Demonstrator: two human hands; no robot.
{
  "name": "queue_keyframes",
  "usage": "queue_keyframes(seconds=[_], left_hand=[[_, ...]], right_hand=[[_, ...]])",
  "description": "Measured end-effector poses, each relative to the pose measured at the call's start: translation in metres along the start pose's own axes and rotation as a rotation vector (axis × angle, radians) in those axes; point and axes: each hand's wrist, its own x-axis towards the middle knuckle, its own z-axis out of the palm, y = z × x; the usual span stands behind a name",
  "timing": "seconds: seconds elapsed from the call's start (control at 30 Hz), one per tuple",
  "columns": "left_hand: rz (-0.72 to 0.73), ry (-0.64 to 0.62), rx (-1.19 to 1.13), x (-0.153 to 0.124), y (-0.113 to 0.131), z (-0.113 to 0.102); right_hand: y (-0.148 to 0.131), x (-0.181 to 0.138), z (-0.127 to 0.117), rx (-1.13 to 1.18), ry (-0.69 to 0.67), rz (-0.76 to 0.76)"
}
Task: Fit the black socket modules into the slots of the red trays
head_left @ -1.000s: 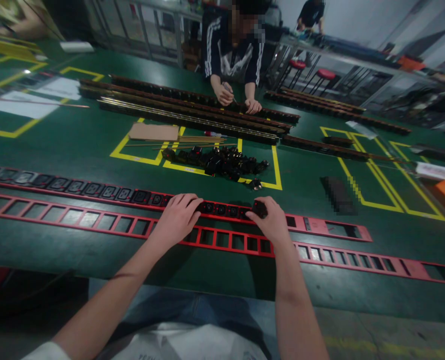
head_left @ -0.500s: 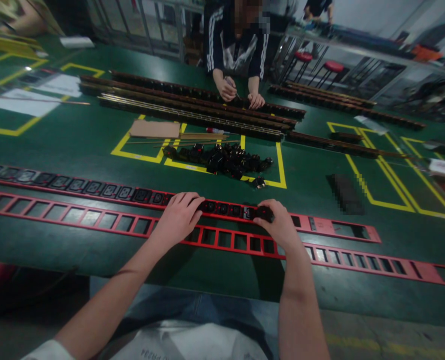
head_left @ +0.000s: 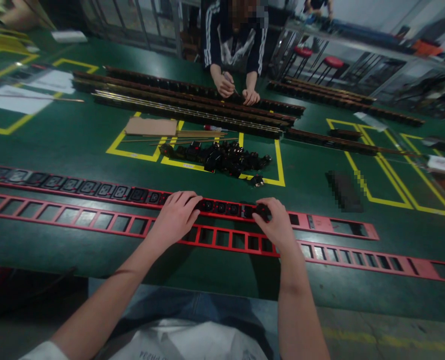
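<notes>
A red slotted strip [head_left: 312, 223] lies across the bench, with black power sockets [head_left: 104, 189] seated along its left and middle part. My left hand [head_left: 175, 215] is curled over this strip, fingers on top and thumb towards the near side, covering some sockets. Between my hands several smaller sockets [head_left: 221, 207] show in their slots. My right hand [head_left: 277, 220] pinches a black socket [head_left: 263, 210] at the strip, just right of those; its underside is hidden, so I cannot tell how deep it sits. Nearer to me, a second red strip [head_left: 132, 225] with bare slots runs parallel.
Beyond the strips lies a heap of loose black sockets [head_left: 230, 159], near a piece of cardboard [head_left: 150, 127] and thin rods. Long dark rails [head_left: 188, 112] lie farther back, where a co-worker's hands [head_left: 226, 86] work with a tool. A dark blurred object [head_left: 344, 191] sits at right.
The view has shifted slightly. My right hand still pinches the black socket and sits a little closer to the row of sockets; my left hand stays on the strip.
</notes>
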Motion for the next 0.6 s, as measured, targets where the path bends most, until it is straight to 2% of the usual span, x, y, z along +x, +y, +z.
queue_keyframes(seconds=[0.17, 0.6], left_hand=[[0.004, 0.011, 0.008, 0.0, 0.0, 0.0], [0.003, 0.004, 0.005, 0.0, 0.0, 0.0]], right_hand=[[0.001, 0.001, -0.001, -0.012, -0.035, -0.043], [-0.002, 0.001, -0.01, 0.039, -0.131, -0.032]])
